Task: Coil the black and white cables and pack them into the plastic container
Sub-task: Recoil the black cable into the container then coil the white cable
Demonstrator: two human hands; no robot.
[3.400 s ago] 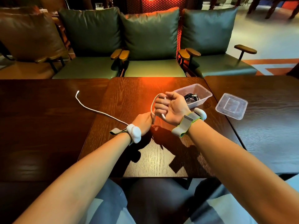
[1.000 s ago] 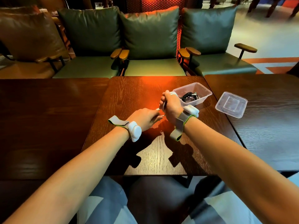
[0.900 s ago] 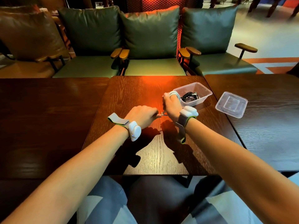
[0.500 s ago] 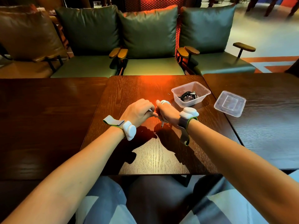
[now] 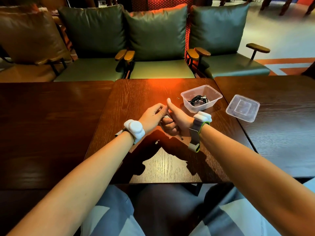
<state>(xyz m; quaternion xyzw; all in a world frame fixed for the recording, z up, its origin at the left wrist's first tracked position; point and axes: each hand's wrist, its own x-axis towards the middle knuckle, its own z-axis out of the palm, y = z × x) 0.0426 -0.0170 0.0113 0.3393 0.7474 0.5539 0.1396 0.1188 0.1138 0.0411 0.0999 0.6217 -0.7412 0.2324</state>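
The white cable [image 5: 165,118] is bunched into a small coil between my two hands, mostly hidden by fingers. My right hand [image 5: 177,119] curls around the coil with its thumb raised. My left hand [image 5: 152,114] meets it from the left and pinches the cable near the coil. Both hands hover low over the middle of the dark wooden table [image 5: 153,164]. The clear plastic container [image 5: 212,101] stands just beyond my right hand, with the coiled black cable [image 5: 198,100] lying inside it.
The container's clear lid [image 5: 242,108] lies upside down on the neighbouring table to the right. Green cushioned armchairs [image 5: 158,48] line the far side of the tables. A gap separates the middle table from the ones on either side.
The long white cable that trailed left across the table has been wound up into my right hand. Both hands have drawn closer to me and my right thumb now points up.
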